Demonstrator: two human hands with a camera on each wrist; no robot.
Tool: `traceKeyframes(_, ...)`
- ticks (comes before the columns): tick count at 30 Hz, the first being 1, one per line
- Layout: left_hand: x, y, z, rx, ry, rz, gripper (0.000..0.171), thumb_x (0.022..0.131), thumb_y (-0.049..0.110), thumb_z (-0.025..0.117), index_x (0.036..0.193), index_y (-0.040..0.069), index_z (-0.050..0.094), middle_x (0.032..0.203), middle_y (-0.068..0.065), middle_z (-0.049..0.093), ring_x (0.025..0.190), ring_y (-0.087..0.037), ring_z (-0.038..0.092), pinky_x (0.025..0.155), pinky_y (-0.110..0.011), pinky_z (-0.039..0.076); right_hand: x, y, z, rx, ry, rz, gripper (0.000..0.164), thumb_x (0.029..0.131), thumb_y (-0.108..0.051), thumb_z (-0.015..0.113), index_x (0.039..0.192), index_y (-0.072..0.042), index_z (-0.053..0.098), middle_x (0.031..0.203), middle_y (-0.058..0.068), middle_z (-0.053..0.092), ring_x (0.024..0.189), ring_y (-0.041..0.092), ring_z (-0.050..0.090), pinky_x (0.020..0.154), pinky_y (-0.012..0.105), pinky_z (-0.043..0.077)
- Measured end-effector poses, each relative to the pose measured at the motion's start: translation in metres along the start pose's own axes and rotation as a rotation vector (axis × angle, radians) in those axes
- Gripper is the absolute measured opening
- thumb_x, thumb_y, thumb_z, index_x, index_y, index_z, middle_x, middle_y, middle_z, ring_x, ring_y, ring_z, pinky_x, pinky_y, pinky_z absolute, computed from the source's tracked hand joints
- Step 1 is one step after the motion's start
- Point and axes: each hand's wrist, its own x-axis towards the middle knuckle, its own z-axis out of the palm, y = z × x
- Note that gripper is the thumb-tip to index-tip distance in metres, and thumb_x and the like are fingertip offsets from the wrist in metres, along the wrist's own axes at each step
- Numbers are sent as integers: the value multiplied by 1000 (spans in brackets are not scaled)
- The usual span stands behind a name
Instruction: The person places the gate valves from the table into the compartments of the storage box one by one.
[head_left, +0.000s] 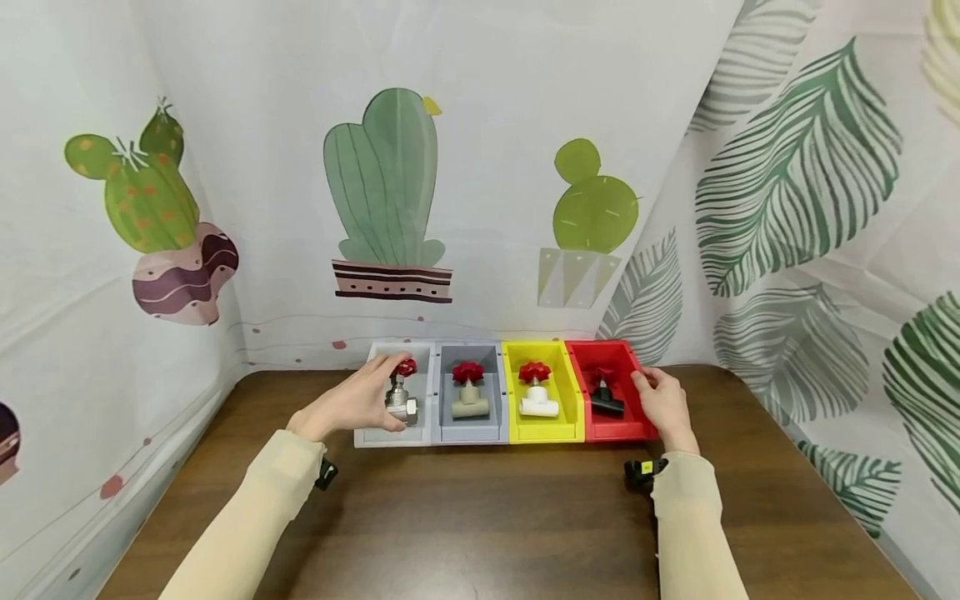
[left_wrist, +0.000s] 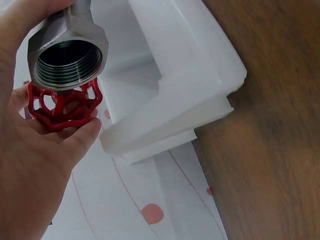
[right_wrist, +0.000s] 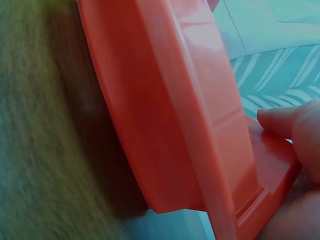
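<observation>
My left hand (head_left: 351, 402) holds a metal valve (head_left: 402, 407) with a red handwheel over the white bin (head_left: 378, 437). In the left wrist view, the valve's threaded hex end (left_wrist: 67, 60) faces the camera and fingers lie by the red handwheel (left_wrist: 65, 117). My right hand (head_left: 666, 408) pinches the right wall of the red bin (head_left: 622, 428); the right wrist view has thumb and fingers on that bin's edge (right_wrist: 272, 160). Inside the red bin lies a black valve (head_left: 606, 403) with a red handwheel.
Between those two bins stand a grey bin (head_left: 471, 432) with a beige valve (head_left: 470, 407) and a yellow bin (head_left: 546, 429) with a white valve (head_left: 538, 405). All four sit joined in a row on the brown table (head_left: 480, 517), before a printed curtain (head_left: 495, 167).
</observation>
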Motion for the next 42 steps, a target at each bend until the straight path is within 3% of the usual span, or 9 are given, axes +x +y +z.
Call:
traceKeyframes(15, 22, -7, 9, 111, -93, -67, 110, 62, 32, 88, 151, 8, 30, 142, -23, 37, 127, -35, 43, 95, -51, 45, 0, 2, 1, -12, 0, -3, 46, 104, -29, 47, 134, 5, 52, 120, 27, 60, 101, 38, 59, 85, 48, 48)
traceKeyframes(26, 36, -10, 18, 142, -182, -102, 109, 64, 31, 86, 152, 7, 28, 147, -25, 35, 134, -37, 37, 103, -53, 38, 0, 1, 1, -12, 11, -5, 45, 104, -28, 47, 133, 6, 53, 120, 27, 60, 102, 38, 59, 85, 47, 47)
traceKeyframes(42, 48, -11, 22, 193, -214, -132, 107, 63, 28, 88, 150, 4, 30, 141, -27, 40, 128, -39, 42, 101, -53, 39, 1, 3, 0, -15, 3, 9, 45, 104, -29, 47, 133, 4, 53, 120, 27, 61, 101, 37, 59, 86, 48, 48)
